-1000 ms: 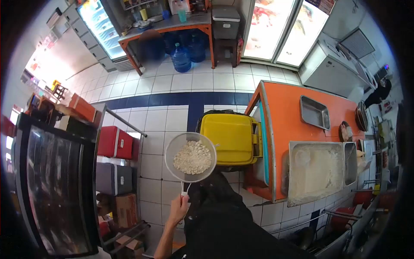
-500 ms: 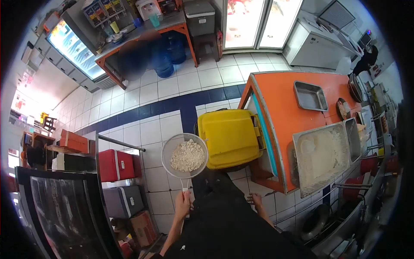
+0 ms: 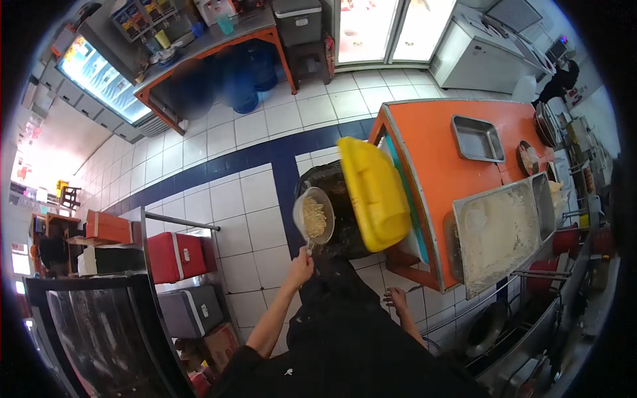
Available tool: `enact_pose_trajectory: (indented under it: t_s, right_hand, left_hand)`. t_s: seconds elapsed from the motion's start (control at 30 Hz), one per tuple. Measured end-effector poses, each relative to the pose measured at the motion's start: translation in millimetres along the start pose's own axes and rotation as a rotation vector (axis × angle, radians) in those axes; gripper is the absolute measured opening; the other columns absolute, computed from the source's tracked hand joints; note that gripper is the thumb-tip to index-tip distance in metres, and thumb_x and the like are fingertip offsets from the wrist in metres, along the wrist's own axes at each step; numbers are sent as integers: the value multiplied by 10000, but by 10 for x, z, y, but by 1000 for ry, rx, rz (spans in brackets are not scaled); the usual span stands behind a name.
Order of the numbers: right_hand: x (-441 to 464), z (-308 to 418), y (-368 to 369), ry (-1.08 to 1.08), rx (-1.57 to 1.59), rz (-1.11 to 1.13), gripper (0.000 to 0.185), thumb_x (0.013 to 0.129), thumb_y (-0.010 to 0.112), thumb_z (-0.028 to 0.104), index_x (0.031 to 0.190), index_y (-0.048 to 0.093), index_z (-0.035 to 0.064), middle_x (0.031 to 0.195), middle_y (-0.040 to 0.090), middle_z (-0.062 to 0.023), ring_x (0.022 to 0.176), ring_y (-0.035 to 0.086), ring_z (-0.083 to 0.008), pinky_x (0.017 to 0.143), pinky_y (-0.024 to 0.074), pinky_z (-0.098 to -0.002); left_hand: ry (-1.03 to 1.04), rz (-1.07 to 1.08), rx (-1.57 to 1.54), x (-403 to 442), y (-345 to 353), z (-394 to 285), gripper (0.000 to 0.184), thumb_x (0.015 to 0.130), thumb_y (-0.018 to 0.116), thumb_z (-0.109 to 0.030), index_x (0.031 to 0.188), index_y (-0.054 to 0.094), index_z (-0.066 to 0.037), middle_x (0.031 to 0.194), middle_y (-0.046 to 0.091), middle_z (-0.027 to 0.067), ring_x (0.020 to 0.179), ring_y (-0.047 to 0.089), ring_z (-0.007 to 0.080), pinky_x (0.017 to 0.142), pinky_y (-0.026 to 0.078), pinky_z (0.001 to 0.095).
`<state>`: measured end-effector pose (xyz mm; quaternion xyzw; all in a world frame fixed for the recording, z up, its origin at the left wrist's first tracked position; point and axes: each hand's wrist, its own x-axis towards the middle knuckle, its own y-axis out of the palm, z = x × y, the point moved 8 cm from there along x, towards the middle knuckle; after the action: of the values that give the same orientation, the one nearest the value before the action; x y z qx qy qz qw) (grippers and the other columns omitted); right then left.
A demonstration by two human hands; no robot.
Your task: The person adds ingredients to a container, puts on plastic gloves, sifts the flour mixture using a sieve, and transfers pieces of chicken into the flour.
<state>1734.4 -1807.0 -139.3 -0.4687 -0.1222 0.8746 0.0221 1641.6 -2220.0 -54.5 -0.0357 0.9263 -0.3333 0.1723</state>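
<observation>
Head view. Strainer [image 3: 327,207] held in the left hand [image 3: 301,268], fingers closed around the handle [image 3: 309,246], presumably to keep the bowl clear of the palm. Bowl seemingly tilted, with pale pieces [image 3: 314,220] gathered inside. Positioned across the left part of the mouth of a black-lined bin [image 3: 325,176]. Yellow lid [image 3: 375,192] raised nearly on edge beside the orange worktop [image 3: 424,126], thus leaving the mouth uncovered with room for the strainer. Right hand [image 3: 396,298] apart from everything, low beside the dark clothing [image 3: 338,331]; fingers loosely parted, nothing visible within, apparently unneeded for a one-handed grip.

Hidden or uncertain: left fingertips, largely out of sight; bin interior, too dark to read; bin walls, masked by black lining; whatever supports the lid, not visible; strainer's height above the bin, impossible to judge from overhead; blue bottle [image 3: 245,103], partly lost behind a dark blur.
</observation>
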Motion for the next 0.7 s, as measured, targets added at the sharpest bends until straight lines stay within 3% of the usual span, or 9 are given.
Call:
enact_pose_trajectory:
  t_s: [0.03, 0.1, 0.13, 0.2, 0.27, 0.3, 0.33, 0.47, 0.7]
  right_hand:
    - [-28, -39, -41, 5, 3, -12, 348, 964, 470, 273, 1166, 565, 5, 926, 656, -130, 737, 664, -219, 611, 533, -355]
    - [-92, -190, -128, 8, 123, -50, 377, 951, 497, 295, 1155, 588, -9, 991, 664, -166, 776, 670, -240, 671, 541, -379]
    - [-145, -288, -179, -45, 153, -63, 395, 959, 488, 309, 1141, 586, -28, 1004, 664, -165, 772, 671, -241, 664, 540, -378]
    - [-311, -487, -230, 50, 183, -107, 433, 971, 474, 336, 1161, 575, -40, 997, 662, -162, 769, 668, -247, 670, 538, -382]
    - [-363, -1003, -299, 77, 295, -148, 384, 934, 529, 296, 1188, 571, 10, 933, 656, -155, 768, 671, -247, 628, 545, -354]
    - [-424, -1182, -300, 85, 268, -121, 451, 960, 494, 356, 1231, 549, -1, 982, 653, -162, 804, 665, -250, 664, 539, -363]
    - [-488, -1360, -301, 92, 240, -94, 520, 985, 459, 415, 1274, 528, -12, 1032, 650, -169, 839, 659, -254, 700, 533, -372]
    - [-711, -1633, -217, 179, 129, -19, 500, 966, 478, 402, 1251, 541, -3, 1021, 653, -166, 842, 660, -261, 704, 532, -380]
    - [-735, -1432, -376, 198, 58, -30, 465, 932, 513, 380, 1212, 564, 12, 1001, 656, -162, 846, 660, -273, 710, 532, -393]
  left_hand:
    - [5, 12, -5, 172, 162, -47, 218, 892, 522, -121, 1070, 469, -7, 761, 637, 228, 729, 633, 448, 672, 507, 534]
    - [-28, 145, 167, 462, 589, -23, 286, 868, 554, -150, 1124, 513, -31, 935, 651, 267, 918, 626, 447, 764, 500, 544]
    - [-24, 145, 159, 582, 754, 9, 286, 868, 554, -150, 1124, 513, -31, 935, 651, 267, 918, 626, 447, 764, 500, 544]
    - [-35, 294, 349, 777, 1117, 102, 344, 867, 569, -191, 1185, 546, -61, 1043, 616, 268, 946, 631, 418, 789, 509, 516]
    - [-36, 306, 351, 853, 1245, 101, 349, 869, 569, -199, 1194, 557, -72, 1068, 593, 264, 932, 635, 421, 794, 514, 510]
    - [-42, 328, 365, 827, 1313, 110, 355, 871, 569, -207, 1203, 567, -82, 1093, 571, 260, 919, 639, 425, 799, 518, 504]
    - [-53, 320, 355, 796, 1303, 48, 355, 871, 569, -207, 1203, 567, -82, 1093, 571, 260, 919, 639, 425, 799, 518, 504]
    - [-18, 301, 360, 723, 1196, -206, 371, 877, 553, -168, 1240, 546, -86, 1096, 533, 255, 882, 640, 437, 790, 528, 502]
    - [-6, 222, 248, 636, 971, -415, 437, 896, 522, -148, 1326, 444, -161, 1099, 537, 254, 852, 641, 441, 767, 534, 507]
